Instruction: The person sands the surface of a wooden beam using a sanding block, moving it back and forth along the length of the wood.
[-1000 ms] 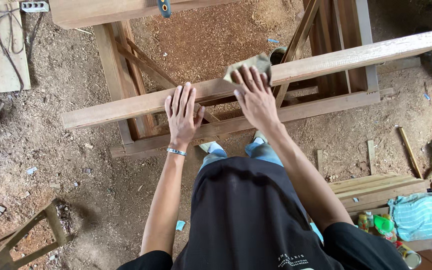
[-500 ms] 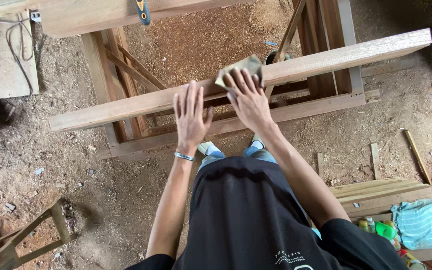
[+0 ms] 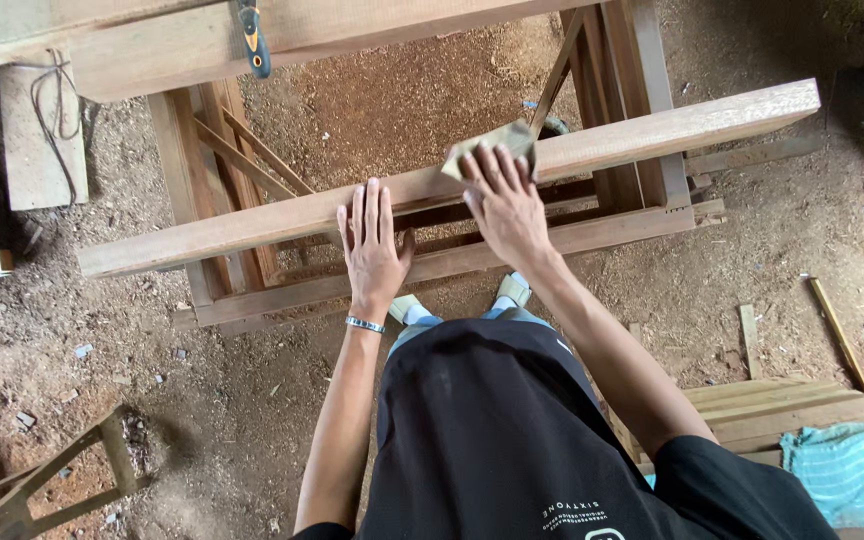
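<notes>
The right hand (image 3: 505, 205) hides most of the sandpaper (image 3: 492, 148) beneath it.

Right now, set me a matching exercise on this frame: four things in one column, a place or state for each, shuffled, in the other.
Things:
1. left hand
2. right hand
3. towel
4. clamp

Places or states:
A. striped teal, lying at the lower right on stacked boards
B. flat, fingers spread, on the plank
C. pressing sandpaper onto the plank
D. at the top, on the thick beam

Pairs: 1-B, 2-C, 3-A, 4-D
</notes>
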